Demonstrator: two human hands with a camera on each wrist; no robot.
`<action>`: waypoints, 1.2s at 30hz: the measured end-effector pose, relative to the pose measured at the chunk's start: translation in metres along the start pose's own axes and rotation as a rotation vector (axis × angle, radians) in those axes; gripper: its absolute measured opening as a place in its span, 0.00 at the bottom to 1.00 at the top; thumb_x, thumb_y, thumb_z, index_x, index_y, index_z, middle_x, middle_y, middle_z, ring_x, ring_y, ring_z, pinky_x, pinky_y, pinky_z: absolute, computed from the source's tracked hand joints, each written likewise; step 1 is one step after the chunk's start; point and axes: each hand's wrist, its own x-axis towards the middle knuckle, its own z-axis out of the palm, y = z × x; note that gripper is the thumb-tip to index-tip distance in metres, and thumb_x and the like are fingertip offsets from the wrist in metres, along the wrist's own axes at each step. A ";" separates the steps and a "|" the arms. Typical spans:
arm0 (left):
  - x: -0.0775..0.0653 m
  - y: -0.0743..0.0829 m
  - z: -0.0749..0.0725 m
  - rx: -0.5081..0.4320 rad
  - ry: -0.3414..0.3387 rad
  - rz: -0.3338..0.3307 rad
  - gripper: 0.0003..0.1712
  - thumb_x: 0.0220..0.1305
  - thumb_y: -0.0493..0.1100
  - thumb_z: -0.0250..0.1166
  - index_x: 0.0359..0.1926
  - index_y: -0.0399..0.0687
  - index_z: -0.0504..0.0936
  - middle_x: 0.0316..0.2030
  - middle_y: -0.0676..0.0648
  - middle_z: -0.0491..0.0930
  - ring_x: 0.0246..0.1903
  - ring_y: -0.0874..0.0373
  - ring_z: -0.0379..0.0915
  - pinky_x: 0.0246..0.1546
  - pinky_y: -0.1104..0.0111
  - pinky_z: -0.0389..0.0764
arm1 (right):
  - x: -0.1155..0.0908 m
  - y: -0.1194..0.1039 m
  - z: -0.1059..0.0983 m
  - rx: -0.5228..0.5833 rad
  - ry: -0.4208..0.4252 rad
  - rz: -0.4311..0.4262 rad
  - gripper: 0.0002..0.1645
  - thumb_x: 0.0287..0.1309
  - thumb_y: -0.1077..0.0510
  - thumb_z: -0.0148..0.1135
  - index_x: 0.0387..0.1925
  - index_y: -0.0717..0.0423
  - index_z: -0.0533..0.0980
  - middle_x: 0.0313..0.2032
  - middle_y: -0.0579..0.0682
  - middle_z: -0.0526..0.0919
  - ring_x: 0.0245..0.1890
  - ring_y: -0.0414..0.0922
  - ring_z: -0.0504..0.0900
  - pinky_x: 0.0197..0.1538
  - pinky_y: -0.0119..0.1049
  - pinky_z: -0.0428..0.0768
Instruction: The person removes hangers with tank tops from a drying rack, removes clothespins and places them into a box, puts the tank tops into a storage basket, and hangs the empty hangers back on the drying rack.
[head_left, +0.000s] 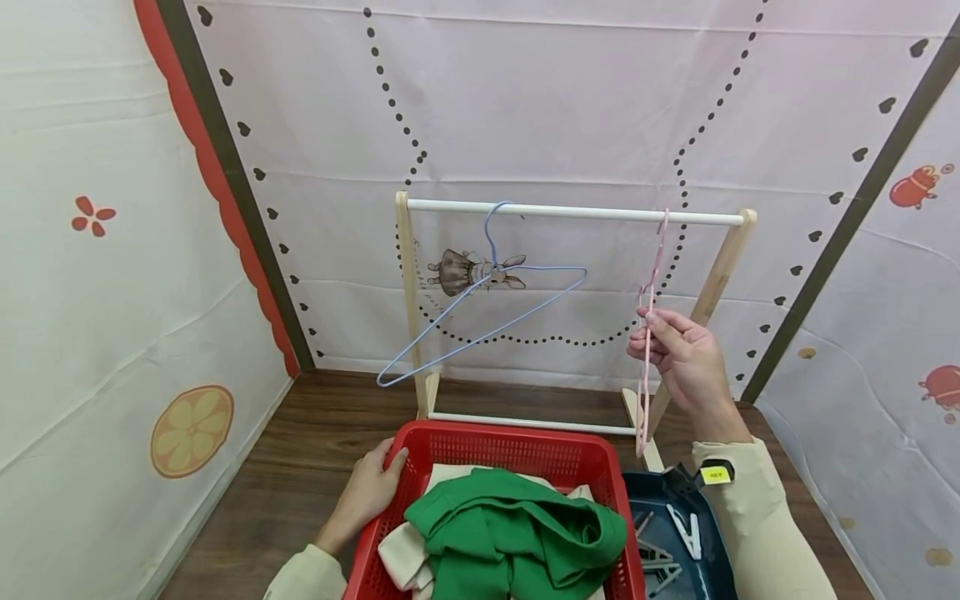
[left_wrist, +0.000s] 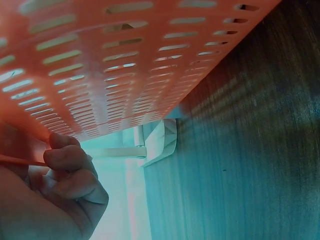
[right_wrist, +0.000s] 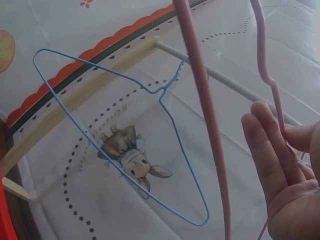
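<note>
My right hand [head_left: 681,360] pinches a pink wire hanger [head_left: 646,400] near its neck. The hook of that hanger is at the rack's white rail, toward the right end. A blue wire hanger [head_left: 480,342] hangs by its hook from the rail [head_left: 600,213] further left, with nothing on it. My left hand [head_left: 367,486] grips the left rim of a red basket [head_left: 517,431]; in the left wrist view its fingers [left_wrist: 75,159] curl over the edge. Green cloth [head_left: 517,529] lies in the basket on top of cream cloth [head_left: 405,557].
A dark blue tray [head_left: 716,508] with several clothespins [head_left: 686,531] stands right of the basket, under my right forearm. The rack's wooden posts [head_left: 408,292] rise behind the basket on a brown wooden table [head_left: 262,467]. Printed cloth walls [head_left: 555,108] enclose the back and sides.
</note>
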 end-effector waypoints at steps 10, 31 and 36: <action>0.001 0.000 -0.001 0.001 0.000 -0.013 0.24 0.75 0.44 0.55 0.67 0.38 0.69 0.39 0.39 0.84 0.29 0.53 0.84 0.25 0.63 0.85 | -0.002 0.001 -0.003 -0.086 -0.020 0.027 0.10 0.72 0.61 0.54 0.47 0.56 0.81 0.29 0.49 0.86 0.29 0.40 0.87 0.39 0.34 0.85; 0.001 0.001 -0.003 0.009 -0.006 -0.013 0.23 0.75 0.44 0.55 0.66 0.39 0.70 0.36 0.39 0.84 0.27 0.54 0.83 0.24 0.63 0.85 | -0.004 0.004 -0.004 -0.115 -0.027 0.007 0.10 0.72 0.60 0.53 0.48 0.59 0.78 0.32 0.50 0.85 0.30 0.41 0.87 0.41 0.35 0.85; 0.000 0.001 -0.005 0.009 -0.012 -0.017 0.22 0.75 0.44 0.55 0.64 0.38 0.71 0.34 0.40 0.84 0.27 0.54 0.83 0.23 0.63 0.84 | -0.007 0.005 -0.007 -0.124 -0.019 0.012 0.10 0.72 0.61 0.53 0.48 0.62 0.77 0.32 0.50 0.85 0.31 0.42 0.87 0.42 0.35 0.85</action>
